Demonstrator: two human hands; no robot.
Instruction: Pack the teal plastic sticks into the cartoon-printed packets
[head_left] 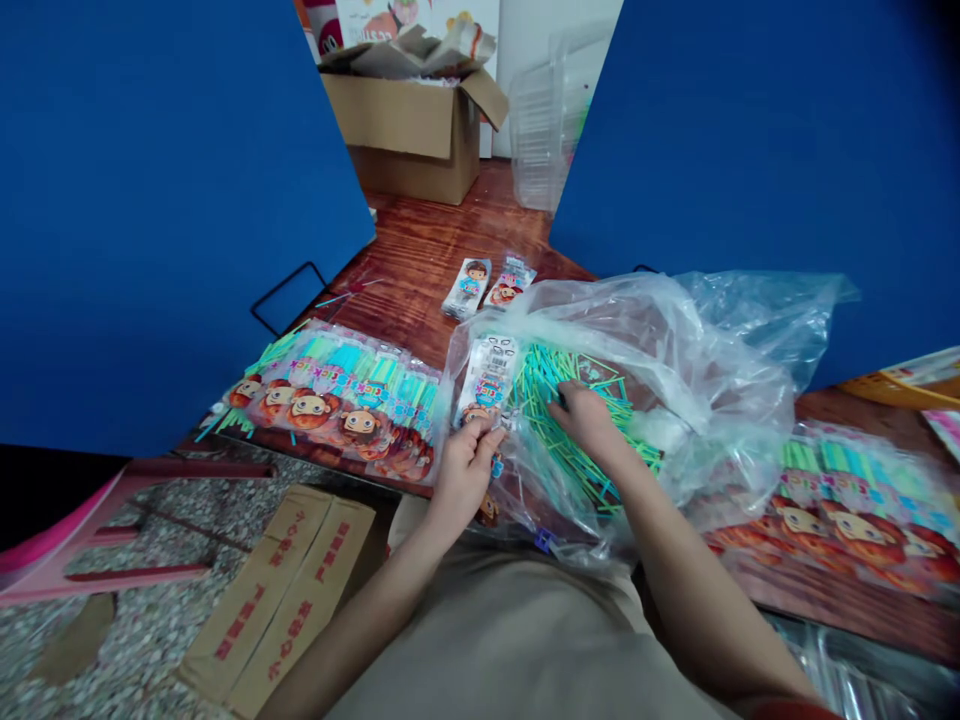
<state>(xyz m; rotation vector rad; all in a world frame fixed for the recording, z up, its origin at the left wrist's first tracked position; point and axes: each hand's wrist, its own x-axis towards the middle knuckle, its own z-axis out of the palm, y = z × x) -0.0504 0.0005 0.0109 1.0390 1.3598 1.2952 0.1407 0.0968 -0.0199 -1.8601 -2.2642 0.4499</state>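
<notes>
Left hand (466, 462) is pinching a printed packet (487, 375) near its lower end, thumb against fingers, the packet pointing away from the person beside the left side of a loose pile. Right hand (589, 418) is reaching down into that pile of thin green and blue sticks (551, 440), fingers bent and partly hidden; cannot tell whether they are gripping any. A crumpled clear plastic bag (649, 310) is spreading around the sticks on the dark wooden tabletop (427, 240). To the left, a row of overlapping stick-filled packets (345, 405) is lying along the near edge, cartoon faces toward the person; a similar row of packets (855, 500) is lying at right. Two small packets (489, 285) are resting beyond the bag. An opened cardboard box (409, 115) is standing at the far end.
</notes>
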